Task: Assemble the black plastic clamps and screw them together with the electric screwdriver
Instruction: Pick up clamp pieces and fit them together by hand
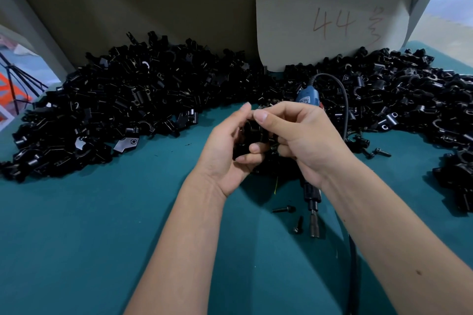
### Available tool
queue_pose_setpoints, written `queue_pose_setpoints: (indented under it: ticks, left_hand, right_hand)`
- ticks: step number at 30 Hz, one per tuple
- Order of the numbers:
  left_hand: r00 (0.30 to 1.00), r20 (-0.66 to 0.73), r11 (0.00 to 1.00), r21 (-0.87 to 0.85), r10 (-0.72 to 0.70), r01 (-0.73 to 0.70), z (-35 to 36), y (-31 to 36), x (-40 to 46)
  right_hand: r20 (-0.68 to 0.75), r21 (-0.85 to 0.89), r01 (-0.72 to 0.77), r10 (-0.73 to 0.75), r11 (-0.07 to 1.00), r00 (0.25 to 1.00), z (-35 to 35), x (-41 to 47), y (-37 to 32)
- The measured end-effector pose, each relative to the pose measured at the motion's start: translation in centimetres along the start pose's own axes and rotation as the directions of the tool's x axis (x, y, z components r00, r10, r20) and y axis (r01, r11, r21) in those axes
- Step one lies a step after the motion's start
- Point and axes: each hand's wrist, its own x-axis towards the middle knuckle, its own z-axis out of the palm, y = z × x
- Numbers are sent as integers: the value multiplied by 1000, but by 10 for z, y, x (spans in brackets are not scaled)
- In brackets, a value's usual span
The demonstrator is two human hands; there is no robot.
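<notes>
Both hands meet above the middle of the teal table (102, 225). My left hand (230, 151) curls its fingers round a black plastic clamp (252, 129), mostly hidden between the palms. My right hand (299, 140) pinches the same clamp from the right, thumb and forefinger on its top. The electric screwdriver (307, 100), blue-bodied with a black cord, lies on the table under my right hand; its black bit end (314, 222) points toward me. Two loose black screws (284, 210) lie beside the bit.
A large heap of black clamp parts (122, 100) fills the left and back of the table, and a second heap (409, 100) spreads along the right. A cardboard sheet marked 44 (332, 20) leans against the back wall. More screws (381, 153) lie at right.
</notes>
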Motion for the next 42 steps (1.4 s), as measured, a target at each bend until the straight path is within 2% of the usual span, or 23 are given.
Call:
queue_pose_setpoints:
  ticks: [4, 8, 11, 16, 21, 25, 27, 30, 32, 36, 38, 40, 42]
  left_hand:
    - [1000, -27, 1000, 4, 2, -1, 2, -5, 2]
    - [1000, 11, 998, -59, 2, -1, 0, -1, 1]
    - [1000, -6, 999, -51, 1, -1, -1, 1, 0]
    - [999, -39, 999, 33, 30, -29, 3, -2, 0]
    - [996, -48, 997, 18, 78, -77, 2, -2, 0]
    - [997, -46, 998, 26, 56, -55, 6, -3, 0]
    - [996, -73, 998, 34, 52, -50, 8, -5, 0]
    - [993, -97, 997, 7, 71, -70, 8, -5, 1]
    - [992, -97, 997, 4, 79, -79, 6, -2, 0]
    - [991, -111, 994, 84, 77, -68, 8, -3, 0]
    - [988, -130, 992, 106, 78, -64, 10, -5, 0]
    - [989, -129, 996, 65, 74, -66, 9, -4, 0]
    - [993, -100, 998, 13, 66, -65, 5, -1, -1]
  right_hand:
    - [-32, -3, 6, -6, 1000, 999, 0, 1, 1]
    - [95, 51, -32, 27, 998, 995, -6, 1, -1]
    - [107, 1, -10, 10, 1000, 994, -8, 1, -2]
    - [24, 55, 11, -13, 998, 1000, -3, 0, -1]
    - [70, 62, 52, -56, 997, 996, -1, -3, -2]
    - [-39, 141, 65, -60, 988, 997, 2, -3, -4]
    - [-72, 126, 45, -36, 991, 997, 1, -1, -2]
    - [5, 24, 15, -15, 1000, 1000, -1, -2, -2]
    - [69, 33, 27, -30, 999, 997, 0, -3, -3]
    - [10, 133, 43, -45, 990, 999, 6, -4, -2]
    - [-13, 105, 32, -31, 994, 999, 6, -4, 0]
    - [55, 56, 13, -16, 998, 998, 3, -4, -1]
    - [118, 101, 5, -16, 995, 993, 1, -3, -2]
